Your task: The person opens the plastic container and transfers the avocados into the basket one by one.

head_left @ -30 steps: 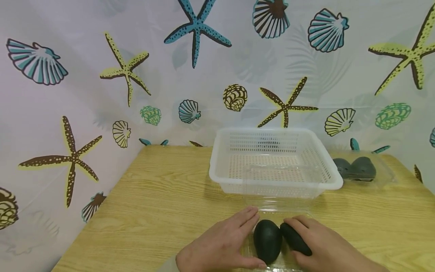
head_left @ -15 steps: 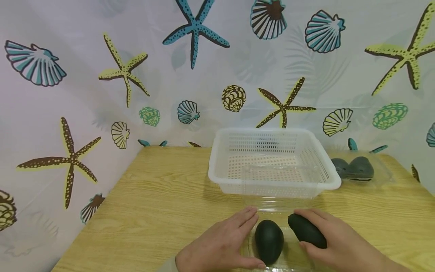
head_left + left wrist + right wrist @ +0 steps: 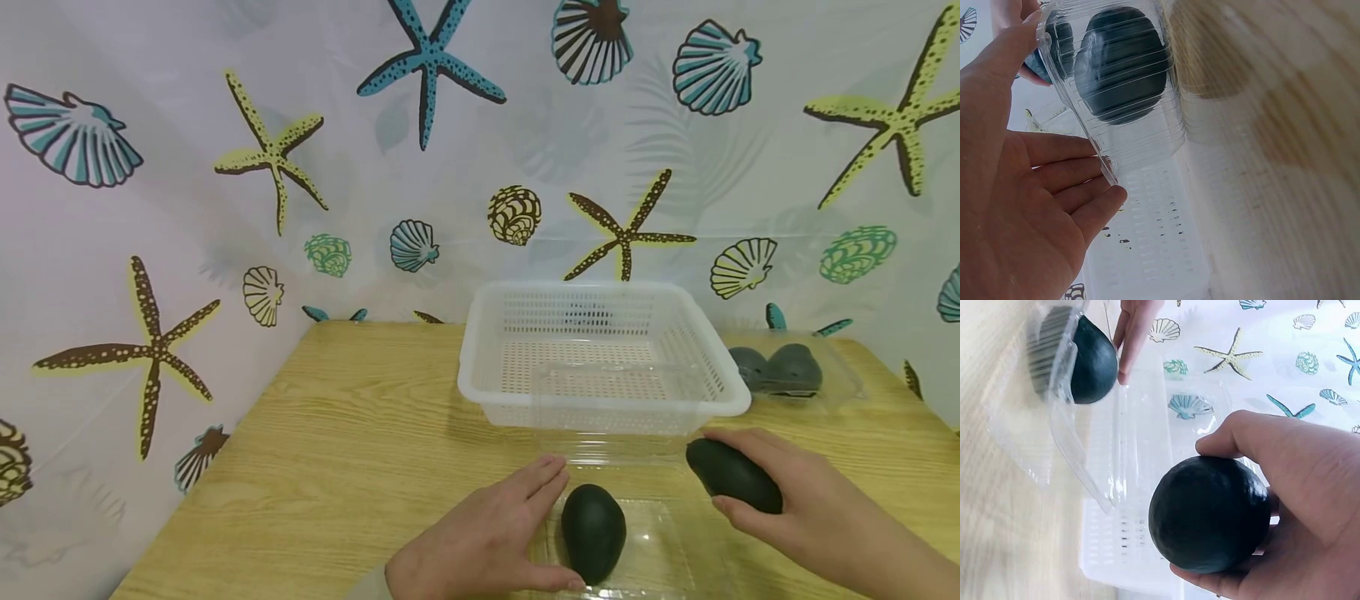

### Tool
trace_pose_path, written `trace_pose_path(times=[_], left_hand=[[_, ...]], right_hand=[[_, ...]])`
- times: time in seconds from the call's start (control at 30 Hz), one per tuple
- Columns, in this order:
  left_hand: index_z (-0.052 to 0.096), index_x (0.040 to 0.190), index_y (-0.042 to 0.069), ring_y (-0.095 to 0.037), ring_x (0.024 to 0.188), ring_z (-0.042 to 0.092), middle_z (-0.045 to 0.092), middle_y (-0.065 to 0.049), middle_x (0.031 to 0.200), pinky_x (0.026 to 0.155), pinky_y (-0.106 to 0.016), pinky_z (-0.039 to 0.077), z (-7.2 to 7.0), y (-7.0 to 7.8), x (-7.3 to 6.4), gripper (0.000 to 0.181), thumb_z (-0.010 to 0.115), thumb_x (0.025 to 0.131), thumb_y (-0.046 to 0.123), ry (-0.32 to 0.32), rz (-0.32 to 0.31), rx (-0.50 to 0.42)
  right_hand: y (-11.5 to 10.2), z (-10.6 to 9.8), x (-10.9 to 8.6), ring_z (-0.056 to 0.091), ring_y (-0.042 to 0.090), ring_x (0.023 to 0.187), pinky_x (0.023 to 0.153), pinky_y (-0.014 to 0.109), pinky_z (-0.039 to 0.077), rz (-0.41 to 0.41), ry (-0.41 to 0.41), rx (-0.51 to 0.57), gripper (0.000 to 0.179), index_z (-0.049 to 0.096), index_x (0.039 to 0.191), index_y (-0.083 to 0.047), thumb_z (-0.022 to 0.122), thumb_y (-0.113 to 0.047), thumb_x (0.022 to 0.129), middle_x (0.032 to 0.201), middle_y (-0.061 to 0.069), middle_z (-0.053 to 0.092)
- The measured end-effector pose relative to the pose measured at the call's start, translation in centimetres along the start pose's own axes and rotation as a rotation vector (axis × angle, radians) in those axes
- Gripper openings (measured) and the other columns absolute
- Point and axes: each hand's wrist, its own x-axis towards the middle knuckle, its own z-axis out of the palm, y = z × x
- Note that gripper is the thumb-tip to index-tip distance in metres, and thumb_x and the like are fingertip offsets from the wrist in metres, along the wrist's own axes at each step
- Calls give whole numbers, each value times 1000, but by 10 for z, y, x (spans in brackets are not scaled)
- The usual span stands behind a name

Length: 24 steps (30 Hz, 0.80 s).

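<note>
my right hand [image 3: 813, 504] grips an avocado [image 3: 737, 478], right of the open clamshell [image 3: 656, 546].
my fingers and thumb curl round that fruit; my left hand [image 3: 491, 533] is spread along the clamshell's left side, fingers fairly straight, touching its rim. a second avocado [image 3: 594, 533] lies in it, near my left hand. a white perforated basket [image 3: 474, 346] stands behind on the desk [image 3: 360, 433].

Free tabletop [image 3: 360, 425] left of the basket [image 3: 577, 315]; clear lid [image 3: 618, 429] across its front.
</note>
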Motion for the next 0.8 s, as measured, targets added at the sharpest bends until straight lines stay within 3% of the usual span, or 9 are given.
trace_pose_path(times=[0.17, 0.47, 0.67, 0.8], left_hand=[[31, 155, 4, -19, 149, 31, 34, -11, 160, 114, -30, 39, 0, 0, 0, 96, 46, 90, 74, 17, 13, 8], [32, 154, 3, -18, 150, 30, 33, -10, 160, 114, -30, 40, -1, -1, 0, 96, 45, 90, 73, 4, 1, -9], [30, 155, 4, -18, 149, 31, 32, -10, 161, 113, -29, 41, 0, -1, -1, 96, 47, 90, 73, 9, 7, 0], [29, 155, 5, -18, 150, 30, 32, -10, 161, 114, -30, 40, 0, -1, -1, 97, 47, 89, 74, 12, 4, -11]], right_hand=[[9, -12, 4, 66, 24, 95, 62, 28, 52, 45, 5, -6, 66, 51, 140, -9, 78, -35, 85, 126, 18, 63], [22, -33, 22, 63, 39, 97, 64, 39, 54, 10, 54, -74, 65, 52, 138, -1, 78, -30, 86, 126, 29, 58], [28, -43, 40, 60, 31, 90, 61, 33, 48, -14, 84, -111, 63, 54, 138, -3, 77, -31, 86, 119, 25, 59], [33, -45, 52, 60, 35, 93, 62, 35, 48, -30, 96, -110, 63, 54, 138, -3, 77, -29, 86, 123, 25, 57]])
